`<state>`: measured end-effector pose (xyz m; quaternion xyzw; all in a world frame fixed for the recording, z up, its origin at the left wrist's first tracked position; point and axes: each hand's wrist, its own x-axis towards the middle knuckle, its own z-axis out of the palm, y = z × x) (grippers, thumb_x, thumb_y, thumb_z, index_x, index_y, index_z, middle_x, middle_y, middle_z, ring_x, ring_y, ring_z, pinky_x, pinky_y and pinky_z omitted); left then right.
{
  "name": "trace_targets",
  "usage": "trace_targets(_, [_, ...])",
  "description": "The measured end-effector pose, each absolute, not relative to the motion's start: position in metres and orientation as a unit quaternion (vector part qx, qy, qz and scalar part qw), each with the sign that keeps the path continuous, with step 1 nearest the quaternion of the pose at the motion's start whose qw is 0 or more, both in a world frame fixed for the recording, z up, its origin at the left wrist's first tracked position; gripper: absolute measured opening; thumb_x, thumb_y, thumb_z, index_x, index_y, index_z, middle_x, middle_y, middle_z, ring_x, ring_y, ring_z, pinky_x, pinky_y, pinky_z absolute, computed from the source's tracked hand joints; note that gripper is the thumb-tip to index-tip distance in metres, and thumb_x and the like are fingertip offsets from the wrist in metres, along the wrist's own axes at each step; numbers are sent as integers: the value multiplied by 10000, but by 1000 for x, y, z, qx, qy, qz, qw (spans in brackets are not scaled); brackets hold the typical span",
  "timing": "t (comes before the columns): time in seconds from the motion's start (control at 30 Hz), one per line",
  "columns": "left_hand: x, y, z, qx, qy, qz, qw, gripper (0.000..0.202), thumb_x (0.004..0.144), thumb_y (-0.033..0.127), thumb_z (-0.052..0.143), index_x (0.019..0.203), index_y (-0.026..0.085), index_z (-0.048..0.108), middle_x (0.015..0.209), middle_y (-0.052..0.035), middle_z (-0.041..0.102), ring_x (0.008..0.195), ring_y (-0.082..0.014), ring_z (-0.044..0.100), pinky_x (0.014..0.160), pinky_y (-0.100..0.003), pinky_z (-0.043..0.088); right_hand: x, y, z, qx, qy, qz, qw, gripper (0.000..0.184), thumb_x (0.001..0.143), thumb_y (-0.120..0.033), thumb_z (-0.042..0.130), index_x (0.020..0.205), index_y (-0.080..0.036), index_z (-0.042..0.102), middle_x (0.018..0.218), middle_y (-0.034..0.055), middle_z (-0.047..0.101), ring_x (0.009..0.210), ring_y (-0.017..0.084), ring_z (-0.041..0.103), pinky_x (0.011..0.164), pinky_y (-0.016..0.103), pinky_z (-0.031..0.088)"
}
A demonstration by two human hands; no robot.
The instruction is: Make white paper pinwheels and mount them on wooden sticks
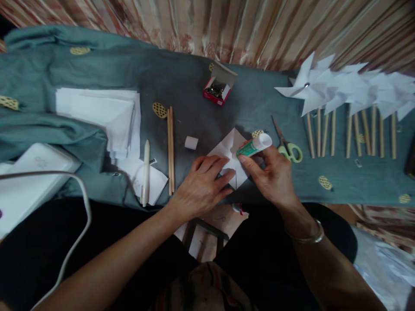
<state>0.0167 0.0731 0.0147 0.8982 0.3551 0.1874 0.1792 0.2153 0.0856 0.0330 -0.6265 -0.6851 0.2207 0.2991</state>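
The cut paper square lies on the teal-covered table right in front of the person, its corners folded in toward the middle like a half-made pinwheel. The left hand lies flat and open on its near-left part, fingers spread, pinning the folded points down without grasping anything. The right hand has its grip closed around a green-and-white glue stick, tilted so that the end nearest the thumb meets the paper's centre. The tip itself is hidden behind the thumb.

This reads as the gluing step: paste going on where the points meet. Any next move calls for the left hand's pressure to hold until the points stick, and for a light touch with the glue so the thin paper does not drag or tear.

The glue cap stands just left of the paper, and two wooden sticks lie beyond it. Green-handled scissors lie just right of the glue stick. An open red box of pins sits farther back, a stack of paper sheets lies far left, and finished pinwheels lie on the right.
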Motion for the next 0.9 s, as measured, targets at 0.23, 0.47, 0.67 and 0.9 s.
trace_targets(0.23, [17, 73, 15, 896, 356, 187, 187, 369, 904, 361, 533, 1229, 184, 551, 1308, -151, 534, 1212, -309, 450, 970, -513, 379, 213, 87, 35, -621, -699, 203, 290, 244, 858, -446, 610, 978, -235, 635, 864, 42, 698, 780, 217, 652, 715, 353, 511])
trace_targets(0.47, [17, 74, 15, 896, 356, 187, 188, 356, 909, 358, 525, 1220, 188, 557, 1313, -148, 533, 1212, -307, 450, 956, -508, 385, 211, 86, 35, -616, -703, 210, 288, 267, 861, -440, 607, 1039, -244, 632, 914, 50, 704, 819, 232, 661, 738, 370, 520])
trace_targets(0.67, [17, 74, 16, 898, 357, 181, 184, 361, 903, 364, 535, 1213, 181, 562, 1307, -150, 536, 1208, -309, 451, 958, -509, 383, 209, 87, 37, -608, -709, 222, 281, 264, 865, -425, 606, 1052, -241, 636, 939, 48, 705, 828, 221, 665, 744, 353, 529])
trace_targets(0.9, [17, 74, 15, 897, 356, 184, 188, 341, 909, 344, 523, 1210, 190, 568, 1317, -146, 532, 1220, -314, 445, 953, -509, 387, 211, 85, 40, -605, -717, 225, 261, 280, 870, -442, 591, 1055, -237, 634, 896, 48, 702, 754, 206, 658, 701, 329, 533])
